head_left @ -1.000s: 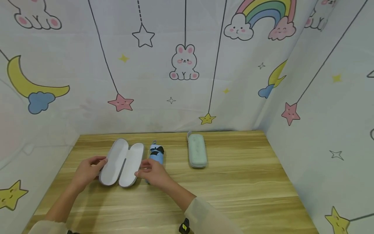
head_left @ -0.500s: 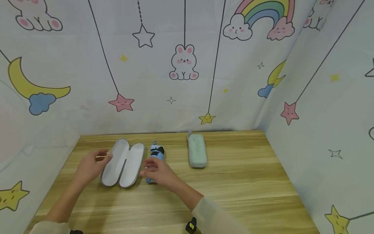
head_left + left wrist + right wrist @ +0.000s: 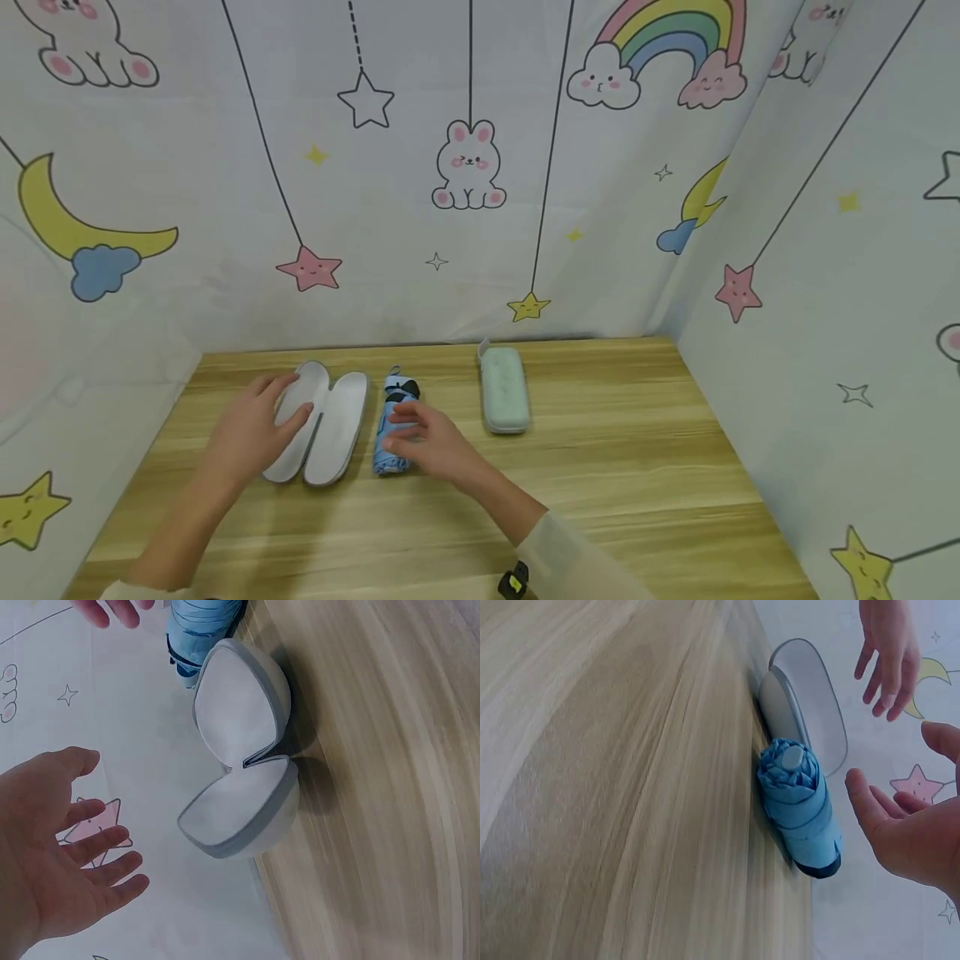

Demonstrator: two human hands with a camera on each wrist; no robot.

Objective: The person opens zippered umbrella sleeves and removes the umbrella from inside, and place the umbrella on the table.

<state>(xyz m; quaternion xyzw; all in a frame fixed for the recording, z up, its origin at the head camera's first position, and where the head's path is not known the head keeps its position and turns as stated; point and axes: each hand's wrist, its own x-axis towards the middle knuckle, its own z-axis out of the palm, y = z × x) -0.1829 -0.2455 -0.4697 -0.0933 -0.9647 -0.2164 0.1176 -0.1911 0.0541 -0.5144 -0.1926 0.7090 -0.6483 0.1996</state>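
An unfolded glasses case (image 3: 335, 429) with a white lining and grey rim lies on the left of the table, both halves facing up. My left hand (image 3: 251, 429) hovers over its left half, fingers spread and holding nothing; the left wrist view shows it apart from the case (image 3: 232, 712). Just right of the case lies a folded blue umbrella (image 3: 387, 442) with a black band and a wrist loop. Above the umbrella (image 3: 799, 806) is my right hand (image 3: 435, 442), fingers loosely bent with a gap to the thumb, nothing in its grasp.
A pale green zipped case (image 3: 506, 392) stands apart, right of the umbrella near the back edge. The wood-grain table (image 3: 600, 467) meets a white cloth backdrop (image 3: 405, 308) printed with stars and rabbits at the back and sides.
Both hands have come off the edges of the glasses case. The left moved right, over its left half; the right drew away to the right, over the umbrella. The case stays unfolded.
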